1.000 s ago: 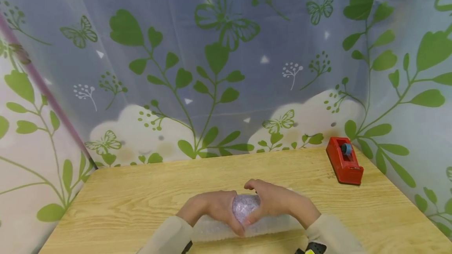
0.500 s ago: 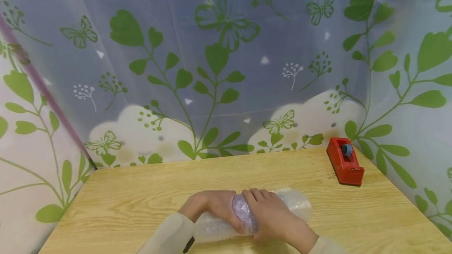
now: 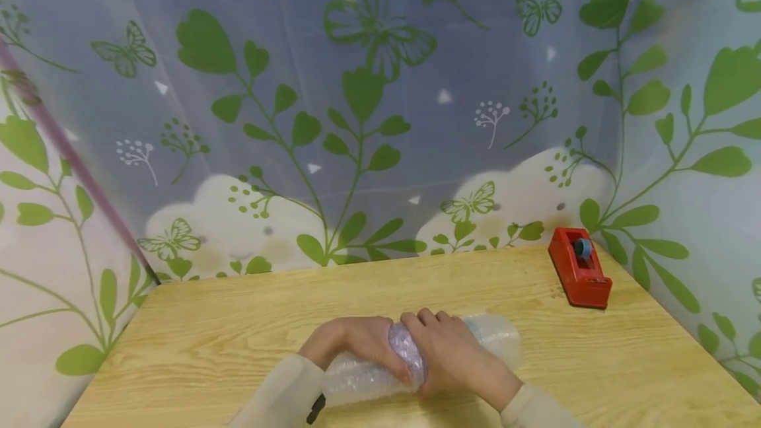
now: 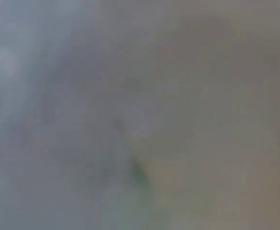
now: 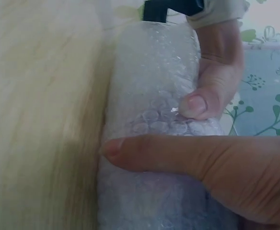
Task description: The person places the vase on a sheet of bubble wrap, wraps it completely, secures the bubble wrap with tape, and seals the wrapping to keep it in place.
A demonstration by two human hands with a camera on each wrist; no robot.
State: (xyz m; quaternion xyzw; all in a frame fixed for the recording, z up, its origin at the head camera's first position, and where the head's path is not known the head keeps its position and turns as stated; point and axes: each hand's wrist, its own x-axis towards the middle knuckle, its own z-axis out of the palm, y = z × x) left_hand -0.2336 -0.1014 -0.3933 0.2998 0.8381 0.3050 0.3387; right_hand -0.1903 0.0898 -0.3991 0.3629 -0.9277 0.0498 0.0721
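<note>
A roll of clear bubble wrap (image 3: 357, 378) lies lengthwise across the front of the table, with a purplish middle part (image 3: 407, 347) showing between the hands. Around its left half the left hand (image 3: 364, 343) grips, thumb toward the front. The right hand (image 3: 448, 352) lies over the roll just right of the middle, fingers bent over the far side. In the right wrist view, the right thumb (image 5: 154, 153) stretches across the bubble wrap (image 5: 152, 62), and the left thumb (image 5: 197, 103) presses on it farther up. What the wrap contains cannot be made out. The left wrist view is a blur.
A red tape dispenser (image 3: 579, 268) with a small blue roll of tape stands at the back right of the wooden table (image 3: 238, 309). Behind the table hangs a curtain (image 3: 380, 117) printed with leaves and butterflies.
The right hand has turned and settled over the top of the roll; its fingers were raised before. More of the roll's right end shows. The left hand keeps its grip.
</note>
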